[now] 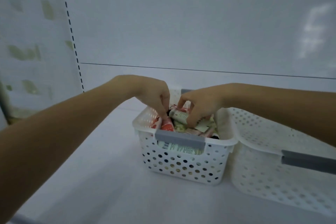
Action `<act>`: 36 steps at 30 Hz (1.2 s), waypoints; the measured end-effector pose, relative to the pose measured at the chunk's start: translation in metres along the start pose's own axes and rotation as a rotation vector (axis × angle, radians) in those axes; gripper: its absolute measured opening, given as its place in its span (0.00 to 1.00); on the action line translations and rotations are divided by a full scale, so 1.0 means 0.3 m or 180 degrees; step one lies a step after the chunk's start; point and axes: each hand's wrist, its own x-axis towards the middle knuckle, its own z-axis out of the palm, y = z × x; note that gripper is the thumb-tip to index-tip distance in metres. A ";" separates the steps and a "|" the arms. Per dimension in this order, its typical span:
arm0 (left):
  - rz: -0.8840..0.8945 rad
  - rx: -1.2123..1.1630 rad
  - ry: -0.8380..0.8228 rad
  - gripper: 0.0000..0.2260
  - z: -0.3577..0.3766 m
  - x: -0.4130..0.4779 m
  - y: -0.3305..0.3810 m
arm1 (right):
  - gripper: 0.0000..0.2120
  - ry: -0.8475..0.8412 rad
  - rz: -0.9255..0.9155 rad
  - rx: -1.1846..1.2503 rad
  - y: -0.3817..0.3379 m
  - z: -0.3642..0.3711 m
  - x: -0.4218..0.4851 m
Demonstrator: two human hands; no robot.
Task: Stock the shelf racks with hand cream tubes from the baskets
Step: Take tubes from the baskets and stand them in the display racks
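Observation:
A white perforated basket (181, 165) with grey handles stands on the white shelf and holds several hand cream tubes. Both hands reach into it from above. My left hand (154, 94) curls its fingers down at the basket's left side and pinches the top of a red-and-white tube (167, 126). My right hand (198, 104) grips a pale green-and-white tube (179, 115) lying across the pile, its thumb on top of it. More tubes (198, 129) lie underneath, partly hidden by the hands.
A second white perforated basket (272, 160) with a grey handle stands touching the first on its right. The white shelf surface (91, 160) stretches to the left and front. A white back panel rises behind, with a slotted upright (72, 36) at left.

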 end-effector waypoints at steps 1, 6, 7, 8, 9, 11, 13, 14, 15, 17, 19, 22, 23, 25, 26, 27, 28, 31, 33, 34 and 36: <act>0.0000 -0.0097 0.0081 0.09 -0.001 0.002 -0.002 | 0.29 0.0039 0.0087 -0.0048 0.009 -0.005 -0.004; 0.0039 -0.0889 0.0729 0.03 -0.044 0.002 -0.035 | 0.10 0.0489 0.0112 0.0366 0.064 -0.062 -0.047; 0.0044 -0.1166 0.0795 0.03 -0.053 0.004 -0.041 | 0.07 0.0623 0.0109 0.0522 0.078 -0.077 -0.056; 0.0052 -0.1451 0.0838 0.03 -0.059 0.007 -0.045 | 0.07 0.0747 0.0111 0.0724 0.094 -0.092 -0.064; 0.0067 -0.1723 0.0874 0.04 -0.064 0.011 -0.045 | 0.08 0.0884 0.0124 0.0961 0.112 -0.105 -0.072; 0.0079 -0.2182 0.0955 0.06 -0.071 0.024 -0.034 | 0.08 0.1224 0.0157 0.1431 0.150 -0.121 -0.090; 0.0140 -0.2515 0.1075 0.07 -0.083 0.040 -0.015 | 0.09 0.1590 0.0161 0.1820 0.190 -0.131 -0.113; 0.0204 -0.2679 0.1134 0.07 -0.092 0.047 -0.002 | 0.10 0.1751 0.0144 0.2007 0.211 -0.136 -0.127; 0.0283 -0.2887 0.1187 0.07 -0.102 0.054 0.016 | 0.11 0.1890 0.0124 0.2194 0.233 -0.139 -0.143; 0.0446 -0.3382 0.1297 0.05 -0.122 0.066 0.063 | 0.12 0.2110 0.0082 0.2540 0.279 -0.146 -0.183; 0.0589 -0.3772 0.1422 0.06 -0.140 0.077 0.122 | 0.12 0.2283 0.0039 0.2851 0.327 -0.152 -0.231; 0.0788 -0.3991 0.1564 0.07 -0.165 0.095 0.230 | 0.12 0.2643 -0.0048 0.3149 0.409 -0.160 -0.319; 0.0861 -0.4028 0.1589 0.06 -0.171 0.103 0.272 | 0.12 0.2772 -0.0074 0.3216 0.438 -0.161 -0.353; 0.0985 -0.4107 0.1626 0.06 -0.186 0.121 0.361 | 0.13 0.2979 -0.0098 0.3324 0.503 -0.160 -0.426; 0.1032 -0.4136 0.1633 0.07 -0.192 0.132 0.410 | 0.13 0.3043 -0.0080 0.3311 0.539 -0.157 -0.466; 0.1075 -0.4143 0.1639 0.08 -0.199 0.144 0.460 | 0.13 0.3083 -0.0048 0.3233 0.577 -0.153 -0.508; 0.1106 -0.4127 0.1644 0.09 -0.206 0.158 0.512 | 0.13 0.3107 -0.0006 0.3111 0.617 -0.149 -0.550; 0.1173 -0.4061 0.1588 0.10 -0.217 0.199 0.681 | 0.12 0.3126 0.0194 0.2630 0.740 -0.123 -0.676; 0.1219 -0.4073 0.1490 0.10 -0.214 0.226 0.799 | 0.11 0.3113 0.0328 0.2285 0.824 -0.100 -0.752; 0.1241 -0.4077 0.1437 0.10 -0.209 0.239 0.856 | 0.11 0.3118 0.0390 0.2133 0.864 -0.087 -0.789; 0.1257 -0.3922 0.1348 0.11 -0.197 0.261 0.964 | 0.12 0.3128 0.0471 0.1807 0.935 -0.061 -0.858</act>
